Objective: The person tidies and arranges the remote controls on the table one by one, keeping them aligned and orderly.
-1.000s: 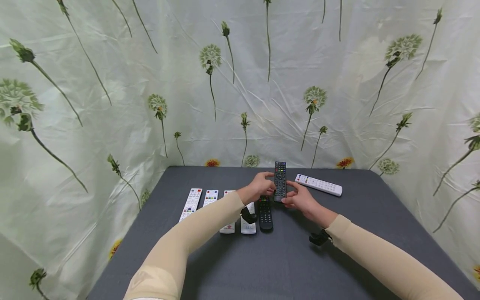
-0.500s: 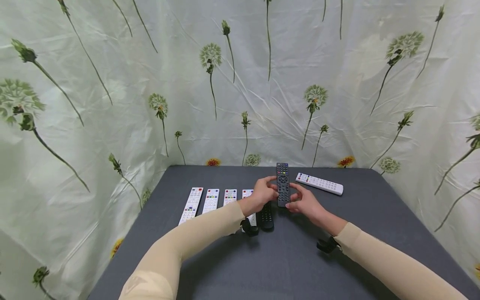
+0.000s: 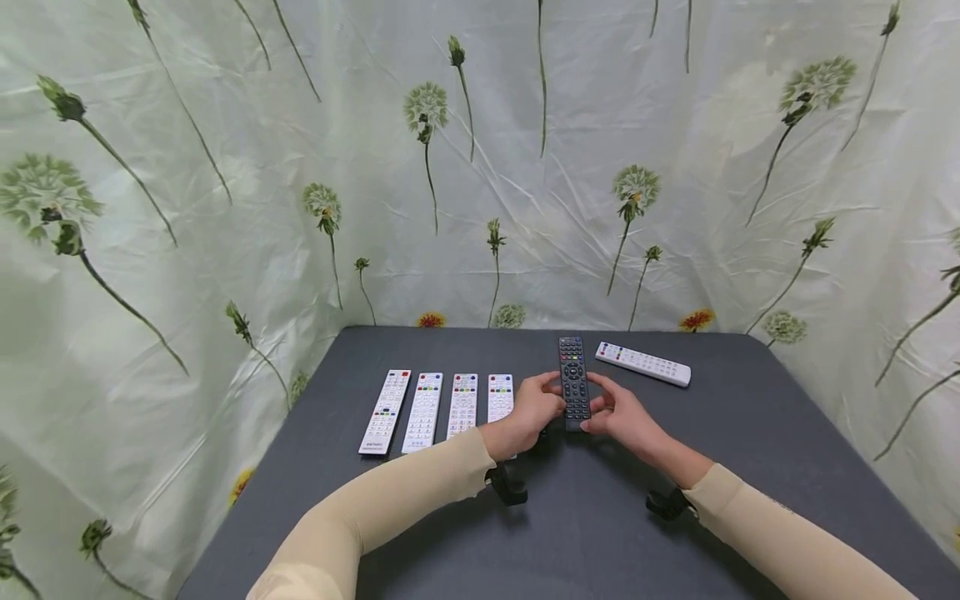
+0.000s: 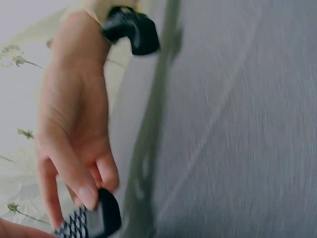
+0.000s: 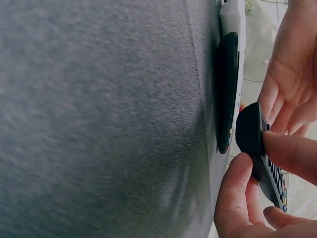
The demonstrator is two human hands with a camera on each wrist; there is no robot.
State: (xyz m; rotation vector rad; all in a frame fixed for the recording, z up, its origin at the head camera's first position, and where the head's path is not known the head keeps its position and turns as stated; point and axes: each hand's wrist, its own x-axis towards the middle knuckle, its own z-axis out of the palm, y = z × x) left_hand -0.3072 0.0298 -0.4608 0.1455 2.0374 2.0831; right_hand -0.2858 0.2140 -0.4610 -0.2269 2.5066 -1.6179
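A black remote control (image 3: 574,383) is held button side up between both hands, raised over the dark table, its far end pointing away. My left hand (image 3: 534,410) pinches its left edge. On the opposite edge, my right hand (image 3: 621,418) grips the lower part with thumb and fingers. The right wrist view shows the right thumb (image 5: 292,151) on the button face and fingers (image 5: 237,183) curled at the underside. A second black remote (image 5: 228,94) lies on the table there; the left hand and forearm mostly hide it in the head view.
Several white remotes, including the leftmost one (image 3: 386,412), lie side by side on the left of the dark table (image 3: 600,533). Another white remote (image 3: 643,364) lies slanted at the back right. A flower-patterned curtain (image 3: 480,167) hangs behind the table.
The black remote and both hands have moved slightly right and toward the person. The left forearm now uncovers more of the white remotes and covers the second black one. The view has shifted slightly.
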